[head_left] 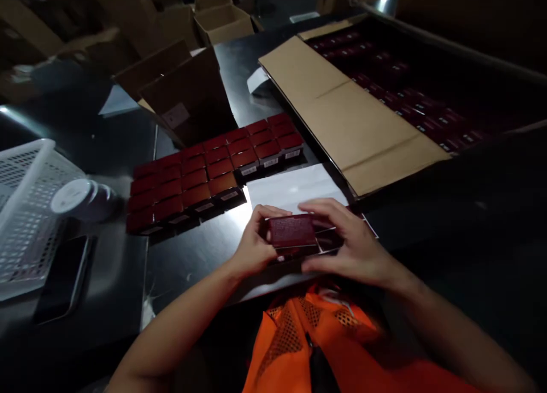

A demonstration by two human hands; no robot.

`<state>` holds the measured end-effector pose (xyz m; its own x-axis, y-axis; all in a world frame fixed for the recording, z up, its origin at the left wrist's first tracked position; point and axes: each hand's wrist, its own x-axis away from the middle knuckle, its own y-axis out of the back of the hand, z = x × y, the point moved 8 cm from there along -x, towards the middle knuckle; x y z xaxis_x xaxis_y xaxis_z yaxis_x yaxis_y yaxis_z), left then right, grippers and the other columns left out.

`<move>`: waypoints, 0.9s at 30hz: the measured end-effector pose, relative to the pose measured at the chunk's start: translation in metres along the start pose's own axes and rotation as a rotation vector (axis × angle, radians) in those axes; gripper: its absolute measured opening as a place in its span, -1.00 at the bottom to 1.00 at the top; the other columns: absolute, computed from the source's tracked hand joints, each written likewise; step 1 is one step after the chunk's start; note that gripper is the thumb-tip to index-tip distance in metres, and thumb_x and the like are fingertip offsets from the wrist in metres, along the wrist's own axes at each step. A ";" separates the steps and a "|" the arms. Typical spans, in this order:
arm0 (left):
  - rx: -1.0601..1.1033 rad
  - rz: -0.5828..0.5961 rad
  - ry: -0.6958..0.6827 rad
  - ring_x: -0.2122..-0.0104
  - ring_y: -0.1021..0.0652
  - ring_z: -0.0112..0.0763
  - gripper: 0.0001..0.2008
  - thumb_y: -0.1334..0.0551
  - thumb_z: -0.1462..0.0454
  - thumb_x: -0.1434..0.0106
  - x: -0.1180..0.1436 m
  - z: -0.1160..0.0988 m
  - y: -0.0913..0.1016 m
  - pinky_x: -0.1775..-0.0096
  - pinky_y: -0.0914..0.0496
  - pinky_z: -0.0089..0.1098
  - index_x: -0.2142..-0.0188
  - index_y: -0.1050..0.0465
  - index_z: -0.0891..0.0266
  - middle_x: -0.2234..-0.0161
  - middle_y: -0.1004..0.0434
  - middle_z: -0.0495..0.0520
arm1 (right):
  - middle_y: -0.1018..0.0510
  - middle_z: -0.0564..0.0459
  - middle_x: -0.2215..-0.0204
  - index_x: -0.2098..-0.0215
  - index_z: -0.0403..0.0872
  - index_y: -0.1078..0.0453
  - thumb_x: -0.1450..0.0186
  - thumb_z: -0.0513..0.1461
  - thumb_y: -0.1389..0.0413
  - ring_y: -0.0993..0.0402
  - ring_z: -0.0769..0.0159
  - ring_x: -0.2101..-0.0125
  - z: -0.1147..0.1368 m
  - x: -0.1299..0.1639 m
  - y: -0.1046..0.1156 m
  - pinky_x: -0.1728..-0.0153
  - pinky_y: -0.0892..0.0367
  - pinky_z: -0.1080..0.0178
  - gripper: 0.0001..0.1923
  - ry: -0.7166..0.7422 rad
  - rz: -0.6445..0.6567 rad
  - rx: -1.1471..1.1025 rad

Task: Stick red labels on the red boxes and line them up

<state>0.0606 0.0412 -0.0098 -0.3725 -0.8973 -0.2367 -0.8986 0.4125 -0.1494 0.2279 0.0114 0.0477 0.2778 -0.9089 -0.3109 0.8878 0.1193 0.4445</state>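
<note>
Low in the centre of the frame we see both hands closed around one small dark red box (293, 231): the left hand (253, 250) grips its left end, and the right hand (347, 246) curls over its right side with fingers spread across the top. The box is held just above the near edge of the bench (200, 250), over what looks like a few more flat dark pieces, which we cannot make out clearly. Just beyond the hands lies a white sheet (294, 188). To the left of centre, a block of matching red boxes (213, 171) stands in neat rows on the bench, touching one another. At the upper right, a large open carton (354, 114) with its flap folded out shows many more red boxes inside, dim in shadow. We judge the work to be somewhere in the middle: a good number of boxes are already lined up, one is in hand, and the carton holds plenty more. At the left edge sit a white mesh basket (25, 211), a white roll (79, 198) and a dark phone (64, 276). An orange vest (299, 347) fills the bottom centre.
</note>
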 end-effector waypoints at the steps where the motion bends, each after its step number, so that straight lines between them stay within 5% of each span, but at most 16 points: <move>1: -0.085 0.005 -0.006 0.08 -0.58 -0.22 -0.43 -0.52 0.05 0.00 0.000 0.000 0.000 0.06 -0.51 -0.16 0.12 -0.30 0.12 0.07 -0.52 0.10 | -0.54 0.00 0.04 -0.09 0.07 -0.42 -0.11 -0.13 -0.45 -0.53 0.13 0.06 0.006 -0.005 0.000 0.02 -0.48 0.14 -0.39 0.049 -0.001 0.059; 3: -0.367 0.023 -0.009 -0.07 -0.51 -0.05 -0.28 -0.49 -0.04 -0.01 -0.001 0.001 -0.001 -0.08 -0.42 0.00 -0.06 -0.28 0.15 -0.08 -0.44 0.23 | -0.58 0.03 0.14 -0.01 0.05 -0.48 -0.23 -0.21 -0.36 -0.56 0.18 0.16 0.016 -0.021 0.008 0.10 -0.49 0.18 -0.61 0.119 -0.055 0.148; 5: -0.717 0.102 -0.006 -0.21 -0.35 0.13 -0.17 -0.44 -0.11 -0.04 0.000 0.003 -0.007 -0.19 -0.28 0.14 -0.17 -0.24 0.23 -0.19 -0.32 0.35 | -0.58 0.01 0.09 -0.06 0.03 -0.45 -0.22 -0.23 -0.35 -0.57 0.15 0.15 0.019 -0.044 0.016 0.10 -0.49 0.15 -0.56 0.148 -0.082 0.223; 9: -1.175 0.436 -0.044 -0.11 -0.38 0.12 -0.39 -0.22 -0.17 -0.24 0.012 0.010 -0.034 -0.08 -0.32 0.06 -0.05 -0.42 0.25 -0.06 -0.42 0.31 | -0.59 0.02 0.12 -0.08 -0.04 -0.34 -0.08 -0.39 -0.32 -0.56 0.12 0.13 0.016 -0.101 0.004 0.06 -0.45 0.13 -0.39 0.199 -0.007 0.313; 13: -1.276 0.553 -0.094 0.08 -0.42 -0.05 -0.43 -0.12 -0.17 -0.30 0.020 0.008 -0.046 0.09 -0.33 -0.08 -0.04 -0.45 0.18 0.07 -0.46 0.21 | -0.57 -0.01 0.16 0.02 -0.07 -0.29 0.00 -0.47 -0.28 -0.55 0.12 0.14 -0.002 -0.138 -0.038 0.13 -0.44 0.17 -0.40 0.198 0.125 0.370; 17: -1.292 0.553 -0.137 0.09 -0.40 -0.08 -0.44 -0.09 -0.17 -0.32 0.020 0.005 -0.046 0.13 -0.28 -0.13 -0.04 -0.44 0.19 0.09 -0.46 0.19 | -0.51 -0.12 0.07 0.00 -0.07 -0.27 -0.05 -0.43 -0.32 -0.45 0.01 0.03 -0.011 -0.143 -0.065 0.01 -0.40 0.03 -0.41 0.345 0.098 0.420; 27: -1.281 0.551 -0.148 0.09 -0.41 -0.08 -0.46 -0.18 -0.16 -0.27 0.017 0.005 -0.043 0.15 -0.28 -0.17 0.01 -0.47 0.19 0.15 -0.46 0.16 | -0.46 -0.10 0.21 0.13 -0.04 -0.31 -0.25 -0.29 -0.26 -0.39 -0.01 0.15 -0.021 -0.144 -0.081 0.09 -0.39 -0.01 -0.72 0.379 0.037 0.515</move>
<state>0.0940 0.0092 -0.0120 -0.7865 -0.6115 -0.0868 -0.2614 0.2023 0.9438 0.1235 0.1410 0.0382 0.4988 -0.6925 -0.5212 0.6111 -0.1454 0.7781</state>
